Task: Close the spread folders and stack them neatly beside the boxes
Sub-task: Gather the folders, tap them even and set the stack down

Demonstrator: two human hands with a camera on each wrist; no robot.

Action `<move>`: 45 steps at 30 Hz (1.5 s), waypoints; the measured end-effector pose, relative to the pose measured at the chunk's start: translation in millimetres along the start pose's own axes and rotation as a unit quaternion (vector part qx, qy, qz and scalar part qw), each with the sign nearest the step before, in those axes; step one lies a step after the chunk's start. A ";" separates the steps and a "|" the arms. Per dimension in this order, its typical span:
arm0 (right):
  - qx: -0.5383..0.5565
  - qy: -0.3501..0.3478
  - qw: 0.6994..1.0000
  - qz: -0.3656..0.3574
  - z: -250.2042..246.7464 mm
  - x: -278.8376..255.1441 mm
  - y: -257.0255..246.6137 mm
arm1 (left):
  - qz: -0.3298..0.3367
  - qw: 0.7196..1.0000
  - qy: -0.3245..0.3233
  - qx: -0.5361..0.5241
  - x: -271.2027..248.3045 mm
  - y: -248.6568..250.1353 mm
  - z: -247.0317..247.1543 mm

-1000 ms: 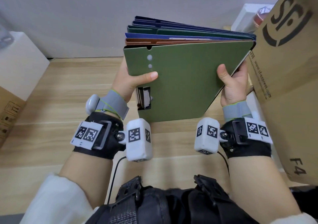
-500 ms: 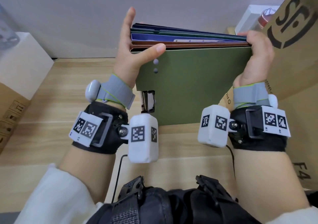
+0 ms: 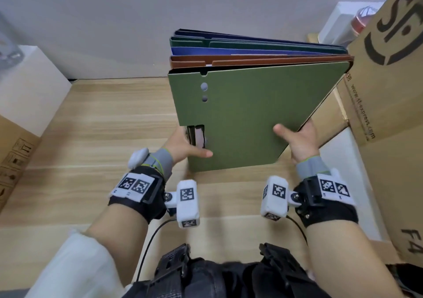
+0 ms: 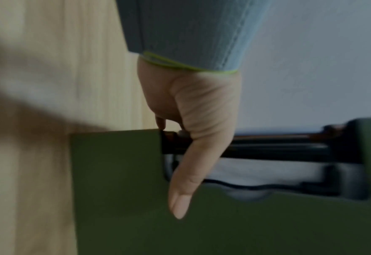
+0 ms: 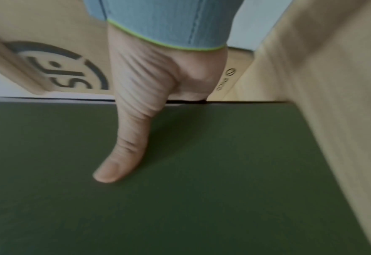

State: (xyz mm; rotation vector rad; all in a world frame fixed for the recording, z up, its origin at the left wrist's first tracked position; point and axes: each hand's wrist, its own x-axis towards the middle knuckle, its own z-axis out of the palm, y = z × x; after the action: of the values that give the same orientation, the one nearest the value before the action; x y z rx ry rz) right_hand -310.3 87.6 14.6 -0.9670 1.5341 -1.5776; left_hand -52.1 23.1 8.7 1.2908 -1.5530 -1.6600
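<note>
Wooden tabletop (image 3: 96,123) runs back to a pale wall, w/ a big cardboard box (image 3: 389,73) on your right. You've got the stack of folders (image 3: 247,114) between both hands, above the table, its right edge close to the box; can't tell if they touch. Green cover faces you; brown, blue & dark folders sit behind it. Your left hand (image 3: 185,144) grips the lower left edge by the clip cutout, thumb on the cover, fingers hidden behind. Your right hand (image 3: 297,139) grips the lower right edge, thumb flat on the green, fingers underneath.
</note>
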 end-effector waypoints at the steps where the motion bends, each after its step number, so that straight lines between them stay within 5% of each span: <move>1: -0.005 -0.004 1.000 0.007 -0.4 -2.4 7.0 | -0.001 1.000 0.004 -0.009 2.8 -6.5 0.5; 6: 0.019 0.015 1.000 -0.005 -3.0 0.0 12.1 | 0.013 0.998 0.050 -0.026 16.0 -11.1 10.9; 17: -0.051 -0.010 0.994 0.099 -17.8 -9.0 40.6 | -0.031 0.999 0.016 0.032 20.4 -35.3 13.2; 25: -0.032 -0.005 0.993 0.115 -17.4 -12.2 53.9 | -0.018 0.996 0.082 0.022 11.7 -58.8 20.1; 37: -0.053 0.037 0.992 0.111 -10.6 7.3 53.1 | -0.009 0.994 0.075 0.076 37.7 -46.7 19.8; 42: -0.057 0.089 0.982 0.157 -13.8 32.5 57.4 | -0.114 0.993 0.026 -0.006 56.6 -33.6 28.4; 45: -0.083 0.115 0.960 0.242 -19.0 43.2 66.2 | -0.195 0.978 0.008 -0.077 63.7 -24.8 45.9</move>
State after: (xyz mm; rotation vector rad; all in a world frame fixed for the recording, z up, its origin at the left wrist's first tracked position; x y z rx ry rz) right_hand -347.4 55.9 -50.4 -0.4441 1.9135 -1.2527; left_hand -113.1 -6.1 -38.2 1.5928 -1.1855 -1.9547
